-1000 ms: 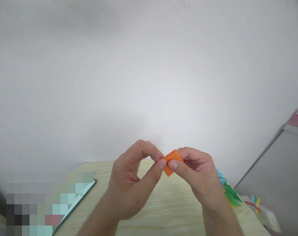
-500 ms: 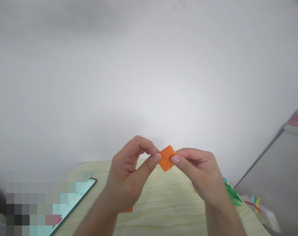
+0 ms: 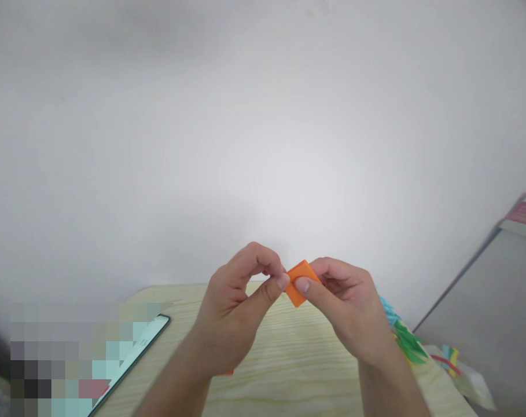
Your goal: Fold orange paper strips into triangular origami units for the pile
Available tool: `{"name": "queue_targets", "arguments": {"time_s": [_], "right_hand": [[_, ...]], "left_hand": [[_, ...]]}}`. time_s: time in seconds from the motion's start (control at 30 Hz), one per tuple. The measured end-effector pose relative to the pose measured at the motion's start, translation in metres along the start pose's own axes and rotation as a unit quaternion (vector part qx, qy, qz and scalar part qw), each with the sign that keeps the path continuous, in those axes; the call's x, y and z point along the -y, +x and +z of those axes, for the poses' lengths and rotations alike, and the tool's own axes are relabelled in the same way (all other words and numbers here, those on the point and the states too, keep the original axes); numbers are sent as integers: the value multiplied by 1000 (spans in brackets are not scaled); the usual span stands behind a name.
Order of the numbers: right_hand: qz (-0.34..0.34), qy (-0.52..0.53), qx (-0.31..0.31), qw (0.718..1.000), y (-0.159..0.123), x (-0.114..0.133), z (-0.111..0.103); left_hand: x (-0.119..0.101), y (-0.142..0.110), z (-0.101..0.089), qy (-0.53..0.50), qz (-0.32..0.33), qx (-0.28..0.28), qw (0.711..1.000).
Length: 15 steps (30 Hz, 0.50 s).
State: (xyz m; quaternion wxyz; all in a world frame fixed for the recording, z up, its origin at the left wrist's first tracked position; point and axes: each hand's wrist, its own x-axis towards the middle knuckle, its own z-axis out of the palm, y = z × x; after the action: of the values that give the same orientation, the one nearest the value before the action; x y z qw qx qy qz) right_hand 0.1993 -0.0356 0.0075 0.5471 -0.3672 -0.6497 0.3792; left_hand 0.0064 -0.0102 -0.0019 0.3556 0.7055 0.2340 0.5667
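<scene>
A small square of folded orange paper [image 3: 306, 270] is held up above the table, one corner pointing up. My left hand [image 3: 241, 307] pinches its left corner between thumb and bent index finger. From the other side my right hand [image 3: 347, 301] grips it, the thumb pressed flat on its front face and the fingers behind, partly hidden. Another orange piece [image 3: 225, 373] lies on the table, mostly covered by my left wrist.
The pale wood-grain table [image 3: 289, 370] stands against a white wall [image 3: 263, 127]. A phone or tablet [image 3: 132, 359], partly blurred out, is at the left. Green and blue paper pieces [image 3: 408, 344] lie along the right edge, beside a clear plastic bag [image 3: 475, 385].
My right thumb has slid inward onto the middle of the orange paper. My left hand and the paper have shifted slightly right, showing more of the blue paper at the right.
</scene>
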Motion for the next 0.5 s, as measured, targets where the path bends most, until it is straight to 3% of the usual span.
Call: {"name": "queue_targets", "arguments": {"time_s": [0.27,0.4,0.5], "right_hand": [[-3,-19,8,1000,0,1,-3],[15,-102,6,995,0,0,-3],[-14,-170,15,985,0,0,0]], "left_hand": [[-3,3,-4,47,-23,73,996],[-5,4,-7,111,-15,68,991],[-7,7,-8,131,2,78,988]]}}
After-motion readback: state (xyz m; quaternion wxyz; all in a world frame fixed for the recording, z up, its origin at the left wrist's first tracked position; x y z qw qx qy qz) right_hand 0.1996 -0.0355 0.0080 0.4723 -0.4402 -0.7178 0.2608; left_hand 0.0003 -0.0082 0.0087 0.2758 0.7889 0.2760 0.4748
